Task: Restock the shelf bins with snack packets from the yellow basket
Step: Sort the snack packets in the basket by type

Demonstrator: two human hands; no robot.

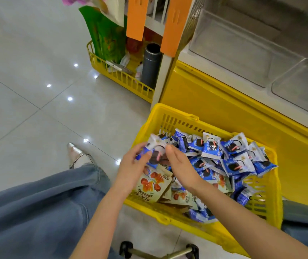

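- Bottom edge of view: a metal bar with black wheels (pixel 159 249) is showing under the forearms, partly cut off by the frame.
- Blue-jeaned legs (pixel 37 208) are filling the lower left; a pointed silver shoe (pixel 77 155) is resting on the glossy tiled floor (pixel 28 94).
- Yellow basket (pixel 170 114) is sitting on the floor against the yellow shelf base (pixel 242 118), heaped with snack packets.
- Left hand (pixel 133 165) and right hand (pixel 180 165) are meeting over the basket's near-left corner, both pinching a small bunch of blue-and-white packets (pixel 156 146); count in the bunch can't be told, fingers are covering most of it.
- Beige packet (pixel 154 184) with orange-red cube artwork is lying under the hands at the near-left wall; dark script is printed upside-down along its bottom, not legible.
- Blue packets (pixel 231 154) are piling toward the far-right side, each showing a dark round sandwich-cookie picture and a gold seal; brand text is too small and blurred to read.
- Clear shelf bins (pixel 246 53) are standing above the yellow base, upper right; contents can't be made out through the glare.
- Second yellow basket (pixel 119 75) is sitting further back by the shelf end, holding a green bag (pixel 106 36) and a dark grey cylinder (pixel 151 66).
- Two orange plastic strips (pixel 136 17) are hanging in front of a white rack, tops cut off.
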